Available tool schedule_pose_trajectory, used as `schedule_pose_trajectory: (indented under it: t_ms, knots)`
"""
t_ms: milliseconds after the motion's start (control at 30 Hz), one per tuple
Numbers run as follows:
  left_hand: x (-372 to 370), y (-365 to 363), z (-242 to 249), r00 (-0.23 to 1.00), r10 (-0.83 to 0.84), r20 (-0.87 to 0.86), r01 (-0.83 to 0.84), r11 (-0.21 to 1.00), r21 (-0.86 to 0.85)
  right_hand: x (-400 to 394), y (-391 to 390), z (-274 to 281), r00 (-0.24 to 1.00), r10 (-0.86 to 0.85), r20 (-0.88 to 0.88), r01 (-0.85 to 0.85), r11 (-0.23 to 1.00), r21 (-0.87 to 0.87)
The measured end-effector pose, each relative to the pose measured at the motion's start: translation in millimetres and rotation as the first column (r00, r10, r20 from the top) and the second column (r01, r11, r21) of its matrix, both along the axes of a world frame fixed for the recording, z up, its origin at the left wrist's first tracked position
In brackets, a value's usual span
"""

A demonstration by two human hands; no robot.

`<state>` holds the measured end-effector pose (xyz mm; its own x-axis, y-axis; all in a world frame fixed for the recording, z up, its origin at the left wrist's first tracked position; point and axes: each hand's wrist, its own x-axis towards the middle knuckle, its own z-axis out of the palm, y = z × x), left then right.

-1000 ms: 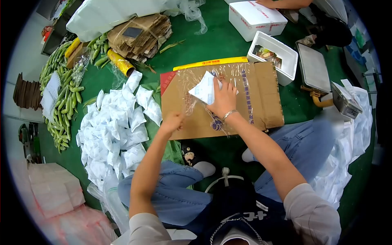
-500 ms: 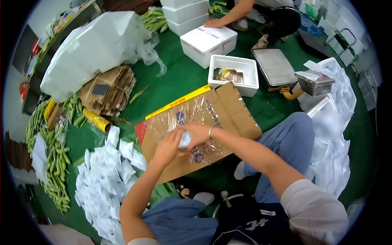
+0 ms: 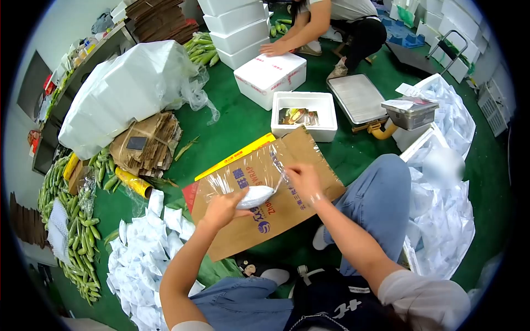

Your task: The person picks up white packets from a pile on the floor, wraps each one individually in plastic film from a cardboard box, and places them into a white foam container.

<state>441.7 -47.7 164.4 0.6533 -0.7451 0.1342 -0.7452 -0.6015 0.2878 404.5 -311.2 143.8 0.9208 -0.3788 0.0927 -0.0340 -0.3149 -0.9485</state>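
My left hand (image 3: 222, 209) grips a white packet (image 3: 257, 197) by its left end, thumb and fingers around it. From the packet's right end a twisted strip of clear plastic wrap (image 3: 280, 181) runs up to my right hand (image 3: 303, 183), whose fingers are pinched on it. Both hands are over a flattened cardboard sheet (image 3: 234, 240) with blue and red print, lying before my knees. A long yellow box (image 3: 234, 157) lies along the far edge of the sheet.
Loose white packets (image 3: 135, 265) are heaped at left, and more fill a foam box (image 3: 411, 256) at right. An open foam box (image 3: 303, 132) stands ahead beside a scale (image 3: 356, 99). Another person's hand (image 3: 273, 48) rests on a lidded foam box (image 3: 270, 74). Corn (image 3: 80, 237) lies far left.
My right hand has moved away from the packet to the right, drawing the plastic wrap out with it. The film spread over the cardboard has shrunk, and the packet shows more fully.
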Motion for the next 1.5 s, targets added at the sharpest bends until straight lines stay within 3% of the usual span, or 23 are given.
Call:
schedule_pose_trajectory:
  t_ms: [133,200,267,333,367,467,533,600,633,667,733,767,800,867,1067,1200,1300,1333,1367,1400,1433,1467,1500]
  knots:
    - [-14.5,-19.7,18.7,0.988,0.098,-0.123,-0.084,0.990,0.113,49.3,33.3,-2.0,0.966,0.246,-0.073,-0.255,0.885,-0.390]
    - [-6.4,-13.9,6.6,0.767,0.310,-0.562,-0.236,0.950,0.202,12.1,51.4,26.0,0.908,0.385,-0.164,-0.402,0.693,-0.599]
    - [-5.6,-5.8,-10.7,0.665,0.375,-0.646,-0.274,0.927,0.256,-26.8,53.9,32.6,0.825,0.496,-0.270,-0.553,0.612,-0.566]
    - [-7.7,16.8,-69.9,0.344,0.232,-0.910,-0.433,0.899,0.065,-68.1,49.3,9.0,0.806,0.591,-0.034,-0.454,0.580,-0.676]
    - [-10.7,15.9,-72.2,0.120,0.219,-0.968,-0.474,0.870,0.138,-84.7,45.7,10.2,0.775,0.619,-0.130,-0.500,0.474,-0.725]
    - [-10.9,19.8,-112.1,-0.055,0.371,-0.927,-0.354,0.861,0.365,-103.5,47.5,-11.8,0.712,0.633,-0.303,-0.588,0.301,-0.751]
    - [-6.6,12.7,-107.1,-0.020,0.359,-0.933,-0.322,0.881,0.346,-97.1,51.3,-33.4,0.700,0.633,-0.331,-0.590,0.252,-0.767]
    - [-11.2,-3.9,-64.5,0.833,0.216,-0.509,-0.030,0.936,0.350,-75.8,52.0,-29.1,0.638,0.657,-0.402,-0.700,0.278,-0.658]
    - [-19.3,-8.6,-45.5,0.997,0.070,-0.043,-0.051,0.939,0.341,-62.5,49.1,-24.2,0.557,0.685,-0.470,-0.799,0.288,-0.528]
    - [-27.3,-16.2,-27.6,0.997,0.068,-0.048,-0.048,0.941,0.334,-41.9,46.6,-13.9,0.556,0.680,-0.477,-0.801,0.285,-0.527]
    - [-38.5,-29.9,6.0,0.963,0.241,0.125,-0.238,0.971,-0.038,0.0,48.7,6.6,0.144,0.705,-0.695,-0.985,0.033,-0.170]
    - [-47.3,-34.4,16.5,0.964,0.234,0.128,-0.230,0.972,-0.042,21.5,47.3,-27.6,0.178,0.779,-0.601,-0.984,0.131,-0.122]
    - [-60.0,-35.6,22.3,0.969,0.212,0.124,-0.209,0.977,-0.037,48.5,44.0,2.9,-0.063,0.677,-0.733,-0.993,0.029,0.112]
    - [-59.9,-31.3,12.3,0.975,0.183,0.127,-0.181,0.983,-0.032,90.1,53.5,-55.6,-0.167,0.781,-0.601,-0.968,-0.013,0.251]
    - [-5.0,-23.4,-34.5,0.962,0.269,0.052,-0.271,0.962,0.021,99.1,62.2,-47.1,0.003,0.927,-0.375,-0.744,0.253,0.619]
    - [-0.1,-17.8,-47.3,0.973,0.188,-0.135,-0.195,0.980,-0.041,114.5,74.8,-95.0,-0.144,0.880,-0.453,-0.861,0.114,0.496]
    - [-29.9,-8.1,-84.8,0.489,0.260,-0.832,-0.541,0.839,-0.056,102.8,88.4,-131.2,-0.107,0.967,-0.233,-0.908,0.001,0.418]
    - [-52.3,-24.6,-73.7,-0.007,0.094,-0.996,-0.739,0.670,0.069,98.3,88.0,-131.9,-0.048,0.996,-0.077,-0.973,-0.029,0.228]
    - [-72.1,-35.5,-59.8,-0.450,-0.200,-0.870,-0.807,0.508,0.301,90.1,81.6,-108.0,-0.135,0.944,-0.302,-0.874,0.030,0.485]
    - [-83.7,-14.8,-88.8,-0.628,-0.473,-0.618,-0.676,0.725,0.132,79.6,76.7,-98.8,-0.134,0.946,-0.294,-0.874,0.027,0.485]
    - [-102.2,-5.4,-124.8,-0.772,-0.496,-0.399,-0.582,0.803,0.127,69.0,70.7,-93.8,-0.063,0.968,-0.244,-0.899,0.051,0.436]
    - [-132.5,-5.3,-134.5,-0.646,-0.233,-0.727,-0.606,0.736,0.302,62.5,67.8,-89.6,0.006,0.982,-0.188,-0.921,0.079,0.381]
    - [-146.1,-45.9,-57.1,-0.509,0.143,-0.849,-0.571,0.681,0.458,59.0,75.1,-108.4,0.043,0.991,-0.130,-0.896,0.096,0.434]
